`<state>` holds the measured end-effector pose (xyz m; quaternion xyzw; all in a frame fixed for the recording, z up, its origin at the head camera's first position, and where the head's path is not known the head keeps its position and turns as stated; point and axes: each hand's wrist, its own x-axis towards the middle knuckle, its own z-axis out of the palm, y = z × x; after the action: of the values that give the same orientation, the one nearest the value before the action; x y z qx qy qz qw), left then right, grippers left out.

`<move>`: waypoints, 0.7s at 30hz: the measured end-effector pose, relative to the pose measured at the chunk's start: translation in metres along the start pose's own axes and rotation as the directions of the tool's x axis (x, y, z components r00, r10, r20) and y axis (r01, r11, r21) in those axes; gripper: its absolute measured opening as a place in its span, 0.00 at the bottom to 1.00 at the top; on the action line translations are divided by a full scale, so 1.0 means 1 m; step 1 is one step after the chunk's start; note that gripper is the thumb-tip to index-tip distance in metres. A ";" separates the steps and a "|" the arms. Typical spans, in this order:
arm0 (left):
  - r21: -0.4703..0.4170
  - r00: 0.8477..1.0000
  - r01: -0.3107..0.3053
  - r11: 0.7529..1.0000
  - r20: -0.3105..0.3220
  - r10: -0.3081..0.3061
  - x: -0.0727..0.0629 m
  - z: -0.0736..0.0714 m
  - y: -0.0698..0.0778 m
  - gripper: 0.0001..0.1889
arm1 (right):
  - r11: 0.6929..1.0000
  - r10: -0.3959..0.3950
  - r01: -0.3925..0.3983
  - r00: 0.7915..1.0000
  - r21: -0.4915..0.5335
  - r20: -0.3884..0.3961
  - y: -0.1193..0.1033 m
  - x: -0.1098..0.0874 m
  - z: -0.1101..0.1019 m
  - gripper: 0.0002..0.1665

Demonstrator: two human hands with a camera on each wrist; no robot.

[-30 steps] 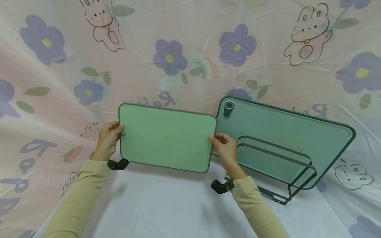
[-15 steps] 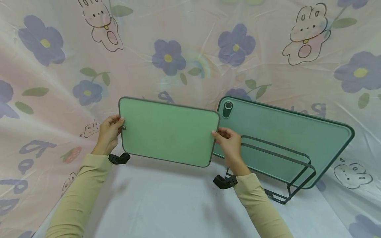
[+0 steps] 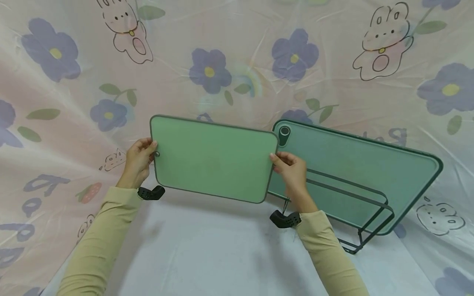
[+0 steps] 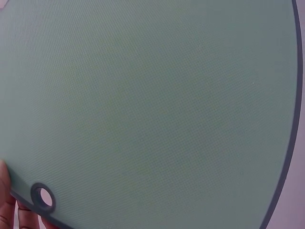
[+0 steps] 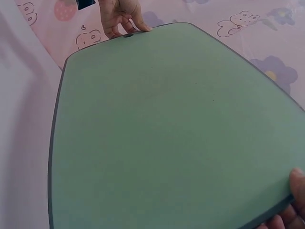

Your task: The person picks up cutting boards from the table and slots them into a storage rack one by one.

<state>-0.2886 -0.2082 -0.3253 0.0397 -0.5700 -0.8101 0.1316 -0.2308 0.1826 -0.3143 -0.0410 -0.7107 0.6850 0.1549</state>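
A light green cutting board (image 3: 214, 158) with a dark grey rim is held up above the table, its broad face toward the head camera and its right end slightly lower. My left hand (image 3: 137, 162) pinches its left edge beside a small ringed hole (image 4: 43, 197), thumb on the face and fingers behind. At the opposite edge my right hand (image 3: 292, 170) grips the same way, with its thumb (image 5: 298, 183) on the face. Behind the right hand a larger green board (image 3: 352, 172) with a dark border leans in a black wire rack (image 3: 375, 222), partly hidden by the hand.
The rack stands at the right of the white table (image 3: 207, 246). A curtain (image 3: 244, 37) printed with flowers and rabbits hangs behind and along the left. Each wrist wears a black camera mount, such as the left camera mount (image 3: 152, 193).
Both hands have raised the cutting board and brought it a little to the right, so its right end now overlaps the larger board more. The rack and larger board have stayed put.
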 end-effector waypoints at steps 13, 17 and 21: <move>-0.050 0.999 0.034 0.998 0.001 -0.034 0.004 0.017 0.002 0.07 | 1.000 0.019 -0.019 1.000 -0.009 -0.010 -0.015 0.008 -0.011 0.24; -0.063 1.000 0.028 0.998 0.007 -0.028 0.005 0.023 0.001 0.06 | 0.999 0.037 -0.037 0.999 0.006 -0.018 -0.017 0.010 -0.016 0.25; -0.077 1.000 0.031 0.997 0.005 -0.030 0.006 0.028 -0.002 0.05 | 0.999 0.032 -0.031 0.999 0.012 -0.026 -0.017 0.013 -0.020 0.24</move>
<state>-0.3006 -0.1839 -0.3165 0.0418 -0.5379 -0.8334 0.1196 -0.2353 0.2045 -0.2950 -0.0604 -0.7037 0.6910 0.1537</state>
